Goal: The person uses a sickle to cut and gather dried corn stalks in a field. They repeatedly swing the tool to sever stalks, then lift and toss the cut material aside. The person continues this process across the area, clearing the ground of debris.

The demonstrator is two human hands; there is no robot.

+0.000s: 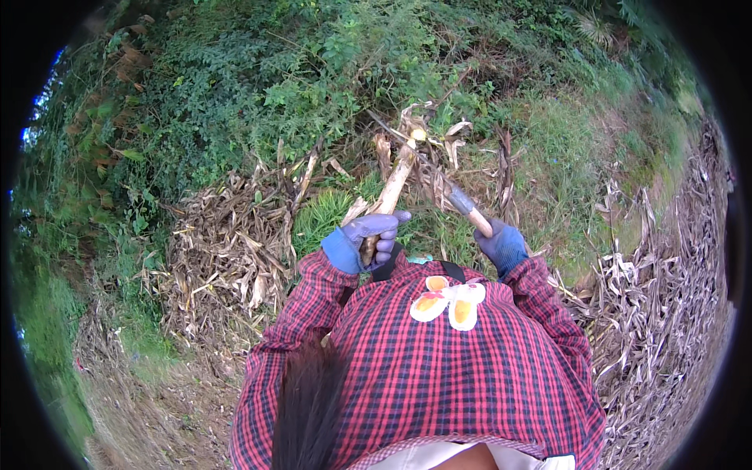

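Observation:
My left hand (378, 234), in a purple coated glove with a blue cuff, is closed around a pale, thick wooden stick (395, 183). The stick slants up and away, and near its far end is a pale yellow patch (418, 134), perhaps a cut face. In my right hand (501, 242), also gloved, is the wooden handle (480, 223) of a long-bladed cutting tool with a grey metal socket (460, 201). Its dark narrow blade (388, 126) crosses the stick near that far end; whether they touch I cannot tell. Dry husks (416, 115) surround the stick's tip.
Dense green shrubs (235, 106) rise ahead. A heap of dry corn stalks and leaves (226, 241) lies at left, with more dry stalks (652, 317) along the right. Upright dry stubs (504, 167) and a green grass tuft (320, 217) stand close to my hands.

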